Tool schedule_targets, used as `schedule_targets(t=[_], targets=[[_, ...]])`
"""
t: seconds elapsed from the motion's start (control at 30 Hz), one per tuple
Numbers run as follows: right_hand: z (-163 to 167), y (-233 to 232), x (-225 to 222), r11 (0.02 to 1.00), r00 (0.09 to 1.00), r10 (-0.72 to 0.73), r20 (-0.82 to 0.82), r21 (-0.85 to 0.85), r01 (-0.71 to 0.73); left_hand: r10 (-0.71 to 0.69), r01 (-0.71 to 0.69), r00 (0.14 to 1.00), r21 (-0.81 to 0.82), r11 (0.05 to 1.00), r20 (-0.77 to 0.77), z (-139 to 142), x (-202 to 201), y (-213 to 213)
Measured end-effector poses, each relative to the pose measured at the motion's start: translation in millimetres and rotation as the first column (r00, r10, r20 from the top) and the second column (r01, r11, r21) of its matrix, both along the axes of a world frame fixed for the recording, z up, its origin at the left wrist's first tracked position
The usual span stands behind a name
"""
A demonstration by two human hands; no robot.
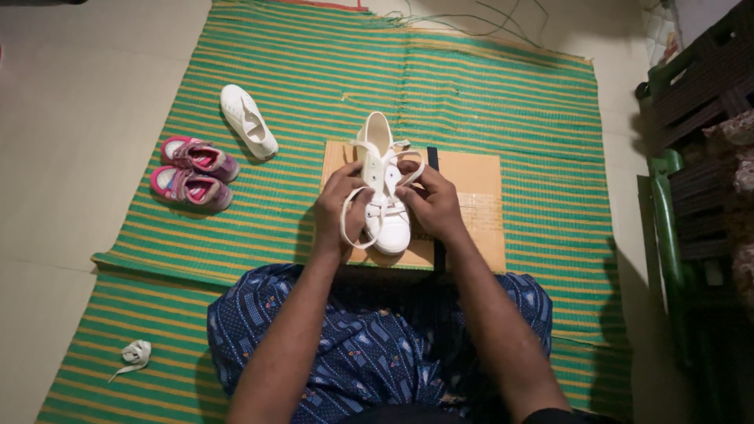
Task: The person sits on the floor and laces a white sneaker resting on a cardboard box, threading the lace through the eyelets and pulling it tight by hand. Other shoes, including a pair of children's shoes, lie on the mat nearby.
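Note:
A white sneaker (382, 161) rests on a flat piece of brown cardboard (481, 202), toe pointing toward me. My left hand (339, 210) grips its left side and pinches the white lace (346, 228), which loops out below the fingers. My right hand (433, 204) holds the right side of the shoe, fingers on another loop of lace near the eyelets. Both hands are closed on the lace and touch the shoe.
A second white sneaker (248, 121) and a pair of small pink shoes (193, 173) lie on the green striped mat (503, 102) to the left. A loose white lace (135, 355) is bundled at bottom left. Green furniture (667, 212) stands at the right.

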State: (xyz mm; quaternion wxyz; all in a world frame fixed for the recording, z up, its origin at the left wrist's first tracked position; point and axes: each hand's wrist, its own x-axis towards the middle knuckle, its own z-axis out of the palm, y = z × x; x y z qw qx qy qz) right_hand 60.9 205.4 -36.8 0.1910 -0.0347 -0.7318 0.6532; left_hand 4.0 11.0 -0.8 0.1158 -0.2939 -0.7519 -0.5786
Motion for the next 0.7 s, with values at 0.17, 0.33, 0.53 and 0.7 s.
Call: schedule_targets(t=[0.17, 0.33, 0.53, 0.7], targets=[[-3, 2, 0, 0.996, 0.999, 0.038, -0.005, -0.086, -0.038, -0.017, 0.014, 0.998, 0.062, 0.998, 0.053, 5, 1, -1], [-8, 4, -3, 0.972, 0.997, 0.059, -0.046, -0.223, -0.068, -0.053, 0.026, 0.983, 0.151, 0.988, 0.175, 8, 2, 0], [-10, 4, -3, 0.973, 0.997, 0.069, -0.016, -0.22, -0.071, 0.032, -0.029, 0.999, 0.068, 0.997, -0.041, 2, -2, 2], [-5, 1, -2, 0.998, 0.996, 0.051, -0.072, -0.032, -0.054, 0.047, -0.047, 0.999, 0.016, 0.999, -0.002, -4, -3, 0]])
